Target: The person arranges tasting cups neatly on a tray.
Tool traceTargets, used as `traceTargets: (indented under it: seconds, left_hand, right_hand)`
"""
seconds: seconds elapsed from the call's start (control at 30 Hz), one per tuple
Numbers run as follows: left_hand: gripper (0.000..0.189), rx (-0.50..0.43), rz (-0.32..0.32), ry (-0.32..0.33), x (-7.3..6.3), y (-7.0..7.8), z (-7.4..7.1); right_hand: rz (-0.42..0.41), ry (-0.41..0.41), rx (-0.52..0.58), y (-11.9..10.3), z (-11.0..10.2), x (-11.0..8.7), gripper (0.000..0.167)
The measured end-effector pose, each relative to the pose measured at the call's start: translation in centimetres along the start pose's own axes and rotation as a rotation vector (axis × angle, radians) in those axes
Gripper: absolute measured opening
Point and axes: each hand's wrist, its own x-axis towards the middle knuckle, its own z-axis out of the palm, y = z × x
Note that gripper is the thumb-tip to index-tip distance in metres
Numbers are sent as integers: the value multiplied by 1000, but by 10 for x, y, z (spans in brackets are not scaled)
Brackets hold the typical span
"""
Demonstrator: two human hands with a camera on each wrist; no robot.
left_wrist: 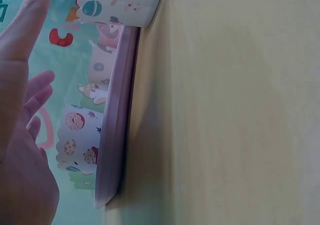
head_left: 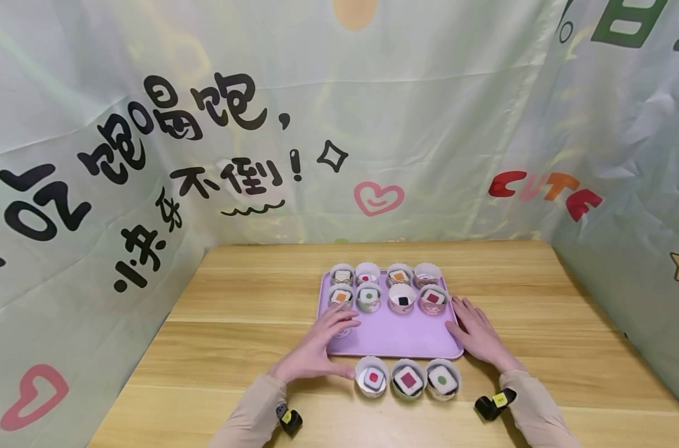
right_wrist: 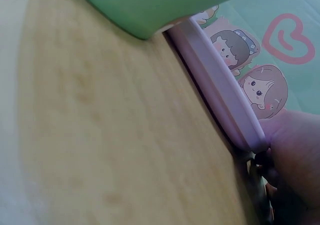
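Observation:
A lilac tray (head_left: 395, 333) carries two rows of patterned paper cups (head_left: 369, 297), many holding a white block with a coloured centre, like toy sushi. My left hand (head_left: 317, 348) reaches over the tray's front left corner, fingers spread and loosely bent. A cup (head_left: 344, 331) on the tray is partly hidden beneath those fingers. My left thumb points at the nearest cup (head_left: 371, 377) in front of the tray. My right hand (head_left: 478, 333) rests along the tray's right edge, thumb at the rim and fingers stretched outside it; the right wrist view shows it against the tray corner (right_wrist: 250, 135).
Three cups stand in a row on the wooden table (head_left: 233, 323) before the tray, the middle one (head_left: 408, 379) and right one (head_left: 443, 379) side by side. A printed cloth (head_left: 429, 124) encloses the table's back and sides. Each wrist wears a small black camera (head_left: 493, 404).

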Motion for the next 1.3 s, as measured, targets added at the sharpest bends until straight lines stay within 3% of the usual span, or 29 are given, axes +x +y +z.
traceTargets:
  seconds: [0.23, 0.57, 0.83, 1.3]
  left_hand:
    - [104, 62, 21, -47, 2, 8, 2]
    - [109, 128, 3, -135, 2, 16, 7]
    - [96, 182, 83, -148, 5, 18, 9]
    - [77, 214, 74, -201, 11, 24, 15]
  right_hand:
    - [-6, 5, 3, 1, 0, 0, 63]
    - [-3, 0, -2, -1, 0, 0, 63]
    - [-2, -1, -4, -1, 0, 0, 63]
    - [0, -7, -7, -1, 1, 0, 63]
